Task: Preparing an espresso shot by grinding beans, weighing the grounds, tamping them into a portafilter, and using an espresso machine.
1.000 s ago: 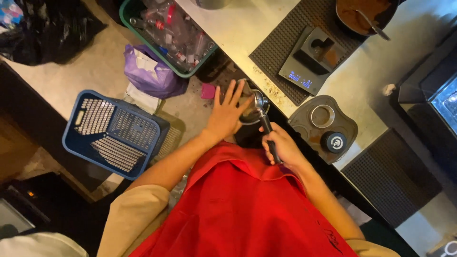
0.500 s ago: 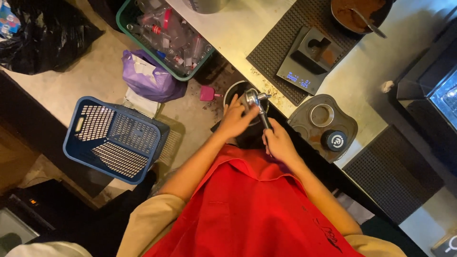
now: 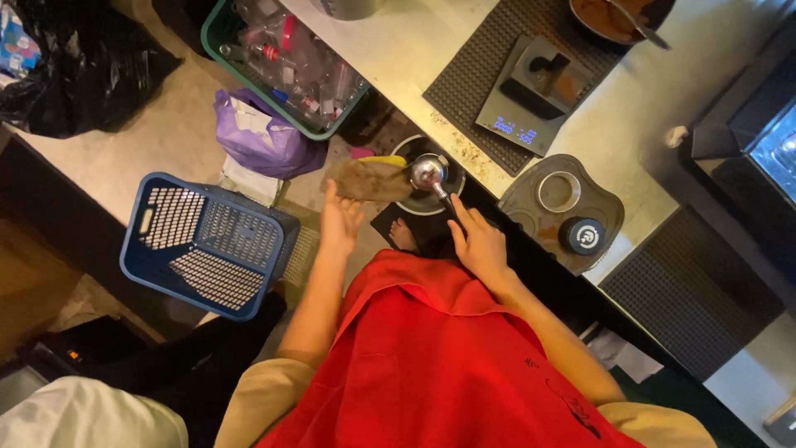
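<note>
1. While our right hand [image 3: 479, 247] is clamped on the black handle of 1 portafilter [image 3: 431, 174], its metal basket sits just beyond the fingertips, over 1 dark round bin [image 3: 414, 203] below the counter edge.
2. Left hand [image 3: 340, 222] is open, fingers spread, apart from the right; it holds nothing firmly. 1 brownish cloth [image 3: 371, 179] is blurred just past its fingertips; can't tell if they touch.
3. To the right of the right hand, on the counter: 1 tamping mat [image 3: 531, 203] w/ 1 metal ring [image 3: 557, 191] and 1 black tamper [image 3: 583, 236].
4. Beyond that: 1 scale [image 3: 531, 95], lit display, on 1 dark ribbed mat [image 3: 481, 58].
5. Left of the left hand, on the floor: 1 blue basket [image 3: 203, 245]; further out 1 purple bag [image 3: 265, 137] and 1 green crate [image 3: 286, 58] of bottles.
</note>
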